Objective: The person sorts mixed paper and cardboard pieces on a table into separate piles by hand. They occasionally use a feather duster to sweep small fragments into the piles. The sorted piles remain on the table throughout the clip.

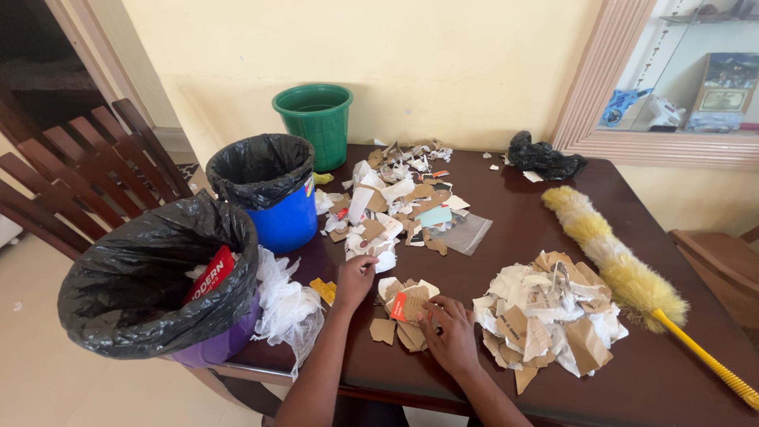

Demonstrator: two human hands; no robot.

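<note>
My left hand (353, 278) rests on the dark wooden table (514, 229), its fingers pinching at white paper scraps at the near end of a long scatter of torn paper and cardboard (395, 202). My right hand (448, 332) lies flat with fingers spread on a small heap of brown cardboard pieces (403, 312), touching an orange-printed scrap. To the right sits a larger pile of torn white paper and cardboard (549, 312).
Three bins stand at the left: a purple one lined with a black bag (158, 277), a blue one with a black bag (265, 186), a green one (316, 119). A yellow feather duster (624, 261), a crumpled black bag (545, 158) and wooden chairs (87, 166) are nearby.
</note>
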